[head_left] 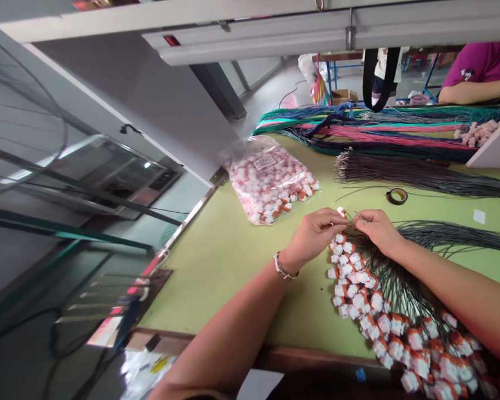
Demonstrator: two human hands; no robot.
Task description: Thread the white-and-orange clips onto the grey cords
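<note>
My left hand (321,226) is closed in a pinch near a small white and orange connector (341,212), at the top of a long heap of similar connectors (358,278). Close beside it, my right hand (374,225) pinches a thin dark wire (360,218). The heaped connectors have dark wires (400,278) attached, running under my right forearm. A clear plastic bag of white and orange connectors (269,178) lies beyond my left hand, with some connectors at its near edge. What exactly sits between my left fingertips is partly hidden.
A bundle of dark wires (420,176) lies behind my hands, beside a roll of tape (396,196). Coloured wire bundles (383,130) run along the back of the green table (216,266). A lamp bar (258,39) hangs above. A co-worker's purple sleeve (479,66) shows at the far right.
</note>
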